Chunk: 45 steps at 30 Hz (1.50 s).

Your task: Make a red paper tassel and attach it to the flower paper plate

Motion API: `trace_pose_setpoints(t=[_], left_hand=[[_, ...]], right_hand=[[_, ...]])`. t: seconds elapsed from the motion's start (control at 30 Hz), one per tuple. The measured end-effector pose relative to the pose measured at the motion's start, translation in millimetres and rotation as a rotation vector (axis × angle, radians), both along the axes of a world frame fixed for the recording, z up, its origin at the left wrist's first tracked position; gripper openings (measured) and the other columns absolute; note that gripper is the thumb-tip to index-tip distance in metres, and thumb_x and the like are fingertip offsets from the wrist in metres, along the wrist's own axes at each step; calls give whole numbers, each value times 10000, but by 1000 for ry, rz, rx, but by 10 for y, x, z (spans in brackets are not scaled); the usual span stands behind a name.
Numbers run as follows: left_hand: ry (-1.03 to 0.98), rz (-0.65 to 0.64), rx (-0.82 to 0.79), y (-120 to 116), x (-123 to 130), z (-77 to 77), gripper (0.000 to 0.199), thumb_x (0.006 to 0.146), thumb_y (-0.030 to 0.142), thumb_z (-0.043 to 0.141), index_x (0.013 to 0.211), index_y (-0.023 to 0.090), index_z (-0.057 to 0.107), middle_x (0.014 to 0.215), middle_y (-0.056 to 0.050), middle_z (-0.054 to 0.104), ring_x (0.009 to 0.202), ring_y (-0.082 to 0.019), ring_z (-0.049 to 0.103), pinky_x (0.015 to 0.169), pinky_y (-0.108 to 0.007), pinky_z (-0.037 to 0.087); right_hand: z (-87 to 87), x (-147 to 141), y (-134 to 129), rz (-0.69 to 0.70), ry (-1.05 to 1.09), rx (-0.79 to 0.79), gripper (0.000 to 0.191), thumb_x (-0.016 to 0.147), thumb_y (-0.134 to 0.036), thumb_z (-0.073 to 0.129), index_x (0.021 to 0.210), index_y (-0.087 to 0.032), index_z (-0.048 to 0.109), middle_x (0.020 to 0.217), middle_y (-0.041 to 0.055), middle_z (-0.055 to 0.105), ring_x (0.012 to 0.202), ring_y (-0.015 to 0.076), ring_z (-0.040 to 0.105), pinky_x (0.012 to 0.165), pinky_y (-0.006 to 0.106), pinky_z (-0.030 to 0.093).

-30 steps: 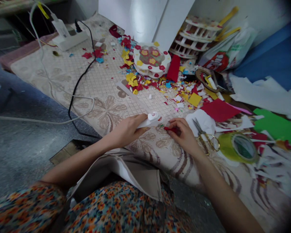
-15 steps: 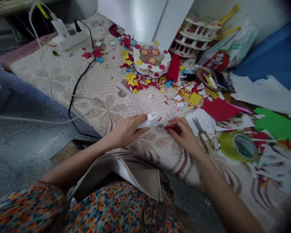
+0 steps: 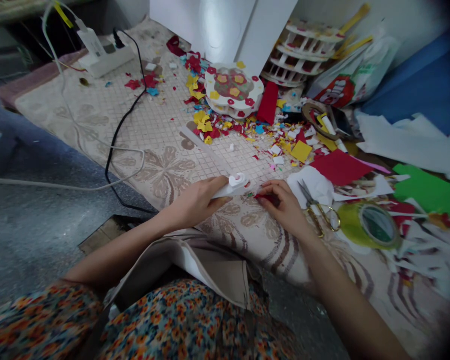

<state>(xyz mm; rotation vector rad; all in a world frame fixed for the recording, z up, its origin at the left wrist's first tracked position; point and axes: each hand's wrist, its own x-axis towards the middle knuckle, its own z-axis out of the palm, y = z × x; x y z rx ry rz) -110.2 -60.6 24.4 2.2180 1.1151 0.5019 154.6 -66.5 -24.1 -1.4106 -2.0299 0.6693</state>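
My left hand [image 3: 204, 197] is closed on a flat white piece [image 3: 234, 185] with a rounded, curled end and a spot of red on it. The piece looks like foam or thick paper and is held just above the tablecloth. Facing it from the right, my right hand [image 3: 283, 202] pinches a small narrow red piece [image 3: 267, 198], partly hidden by the fingers. Its pointed end lies close to the curled end; whether they touch I cannot tell. A tiny green bit [image 3: 250, 195] shows between the hands. Gold-handled scissors [image 3: 322, 216] lie partly open beside my right wrist.
A flower-decorated white foam box [image 3: 234, 92] stands among coloured paper scraps. Behind it are a white tiered stand [image 3: 303, 52] and a plastic bag [image 3: 356, 75]. Tape [image 3: 371, 225] and red sheets [image 3: 341, 167] lie right. A black cable [image 3: 123, 125] runs left from a power strip [image 3: 107, 62].
The view has shifted very slightly. Both hands keep nearly the same place and the same hold on the white and red pieces.
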Motion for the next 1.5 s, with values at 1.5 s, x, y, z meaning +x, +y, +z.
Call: trace_pose_setpoints(t=[1.5], left_hand=[[42, -11, 62, 9, 72, -12, 123, 911, 257, 480, 984, 164, 514, 876, -51, 618, 756, -174, 580, 663, -268, 401]], right_hand=[[-40, -23, 7, -43, -7, 55, 63, 873, -240, 564, 872, -215, 621, 1029, 78, 574, 989, 227, 565, 886, 413, 450]])
